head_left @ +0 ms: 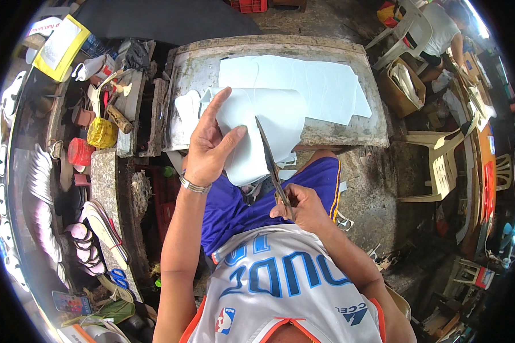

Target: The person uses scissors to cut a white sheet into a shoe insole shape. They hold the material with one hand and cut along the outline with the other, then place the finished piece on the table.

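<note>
We see a yellow cup (102,132) & red cup (80,152) on the left shelf, pale plastic chairs (440,166) at right, a cardboard box (402,86) w/ a seated person (443,28) beyond.

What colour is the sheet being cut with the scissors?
White; the sheet shows best in the head view, held by the left hand.

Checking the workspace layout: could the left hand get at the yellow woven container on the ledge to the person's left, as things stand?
Probably not right away: the left hand is gripping the white sheet. The yellow woven container sits unobstructed on the ledge beside it, so the path looks free once the sheet is released.
</note>
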Demonstrator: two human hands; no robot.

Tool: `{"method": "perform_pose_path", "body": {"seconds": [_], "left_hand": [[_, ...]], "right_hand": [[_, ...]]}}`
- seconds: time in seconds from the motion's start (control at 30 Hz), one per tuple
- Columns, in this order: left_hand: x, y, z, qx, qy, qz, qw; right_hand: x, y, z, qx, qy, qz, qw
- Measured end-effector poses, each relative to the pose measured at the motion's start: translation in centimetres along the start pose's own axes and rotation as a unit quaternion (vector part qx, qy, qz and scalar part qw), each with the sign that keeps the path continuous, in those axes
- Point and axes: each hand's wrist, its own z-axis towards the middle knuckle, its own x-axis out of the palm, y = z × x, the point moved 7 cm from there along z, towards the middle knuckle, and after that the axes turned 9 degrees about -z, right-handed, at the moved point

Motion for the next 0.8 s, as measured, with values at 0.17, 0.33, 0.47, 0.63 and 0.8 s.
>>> {"method": "perform_pose_path", "body": {"seconds": [0.17,0.33,0.47,0.63,0.8], "left_hand": [[0.3,-0.3,0.3,-0.008,-0.019,-0.012,1.0],[-1.2,0.7,1.8,-0.158,-0.079,-0.086,0.981],[-0.2,0.7,2.3,-0.145,0.01,-0.032,0.989],[0.2,0.1,2.0,-0.085,0.001,0.011,0.996],[0.8,-0.6,1.4,-0.07,0.023,0.01,0.997]], "right_hand": [[-0.4,-0.1,0.0,-0.003,-0.006,-0.047,0.999],[-1.7,0.0,-0.3,-0.019,-0.007,-0.147,0.989],[-1.9,-0.7,-0.7,0.0,-0.006,-0.12,0.993],[-1.3,-2.0,-0.9,0.012,-0.002,-0.069,0.998],[-0.2,-2.0,0.1,-0.008,0.017,-0.005,1.0]]}}
